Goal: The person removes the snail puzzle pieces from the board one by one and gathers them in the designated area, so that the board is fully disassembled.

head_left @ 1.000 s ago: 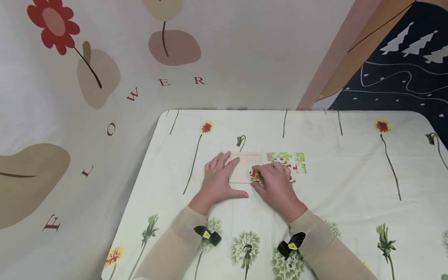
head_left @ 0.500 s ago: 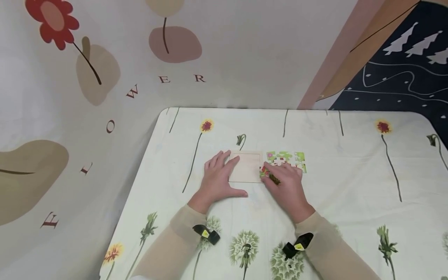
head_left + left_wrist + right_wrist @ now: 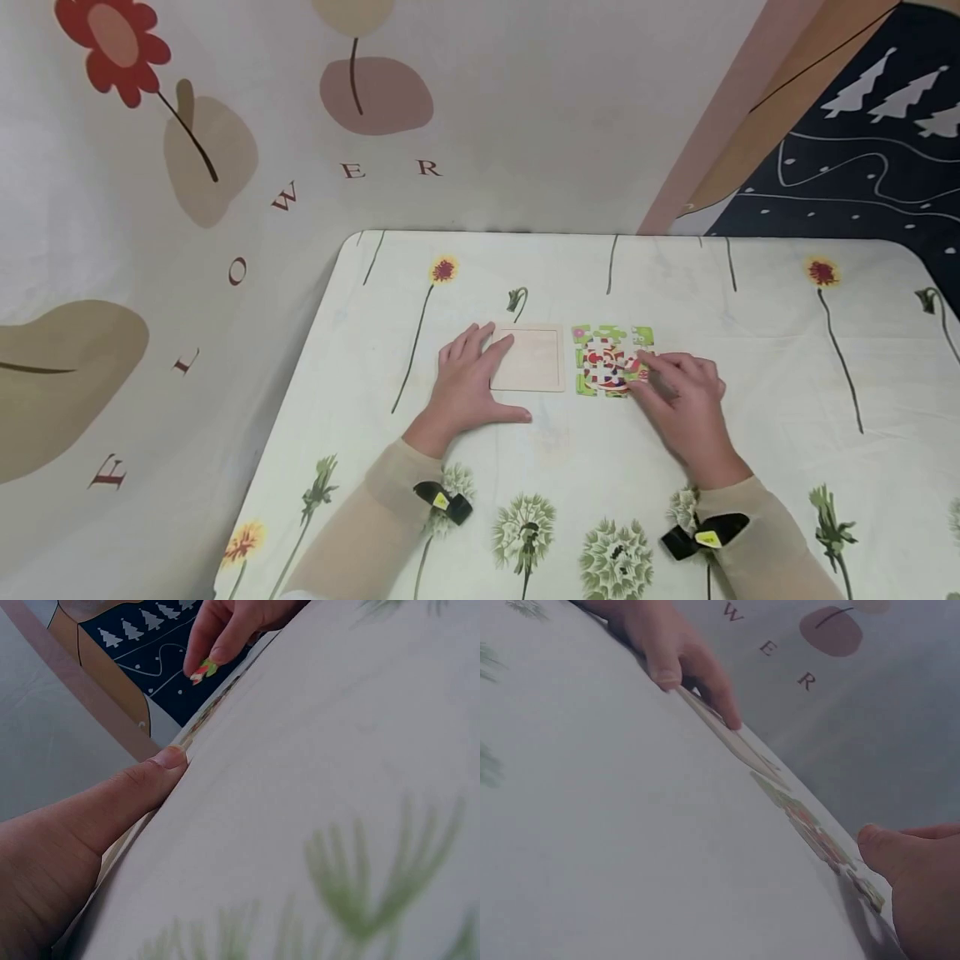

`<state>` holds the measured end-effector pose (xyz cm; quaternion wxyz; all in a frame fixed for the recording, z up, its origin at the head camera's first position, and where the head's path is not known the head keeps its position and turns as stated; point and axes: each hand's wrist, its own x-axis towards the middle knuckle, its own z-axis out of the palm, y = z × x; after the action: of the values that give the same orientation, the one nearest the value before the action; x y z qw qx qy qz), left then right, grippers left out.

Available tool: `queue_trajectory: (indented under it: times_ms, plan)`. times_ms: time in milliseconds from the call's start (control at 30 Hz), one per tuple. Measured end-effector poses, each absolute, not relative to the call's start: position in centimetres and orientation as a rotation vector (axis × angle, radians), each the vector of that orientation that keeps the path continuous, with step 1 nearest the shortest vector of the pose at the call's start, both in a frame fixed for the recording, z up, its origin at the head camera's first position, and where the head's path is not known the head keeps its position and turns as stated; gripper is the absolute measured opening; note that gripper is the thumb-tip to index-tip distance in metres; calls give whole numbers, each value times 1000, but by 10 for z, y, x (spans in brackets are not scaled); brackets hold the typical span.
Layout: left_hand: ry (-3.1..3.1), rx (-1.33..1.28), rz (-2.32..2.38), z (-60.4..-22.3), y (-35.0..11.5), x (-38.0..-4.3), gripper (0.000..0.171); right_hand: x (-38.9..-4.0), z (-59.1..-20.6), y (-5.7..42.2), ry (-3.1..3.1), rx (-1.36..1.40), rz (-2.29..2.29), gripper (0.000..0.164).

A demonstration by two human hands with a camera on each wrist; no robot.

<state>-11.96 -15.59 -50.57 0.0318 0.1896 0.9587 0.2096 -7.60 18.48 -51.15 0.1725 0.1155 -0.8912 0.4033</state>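
My left hand (image 3: 467, 385) rests with fingers spread on the left side of a shallow wooden puzzle tray (image 3: 534, 363), its thumb at the near side. To the right of the tray lies a cluster of jigsaw pieces (image 3: 600, 360), green around the border and red and white in the middle. My right hand (image 3: 692, 410) is at the right side of that cluster. Between its thumb and fingertips it pinches a puzzle piece (image 3: 202, 671), red, white and green in the left wrist view. The right wrist view hides this piece behind the thumb.
A white tablecloth (image 3: 765, 350) printed with flowers and dandelions covers the table. Behind it hangs a pale wall cloth (image 3: 525, 158) with letters and flower shapes, and a dark blue panel (image 3: 855, 167) with white trees is at the right.
The right hand has carried a puzzle piece from the tray's lower right corner rightward to the far side of the piece cluster. The left hand has stayed in place.
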Motion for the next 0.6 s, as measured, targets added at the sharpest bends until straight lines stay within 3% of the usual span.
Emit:
queue_trajectory:
  times_ms: [600]
  plan:
    - [2968,602,639,-504,-156,-119,124,-68,-508,208,-2704,352,1028,42]
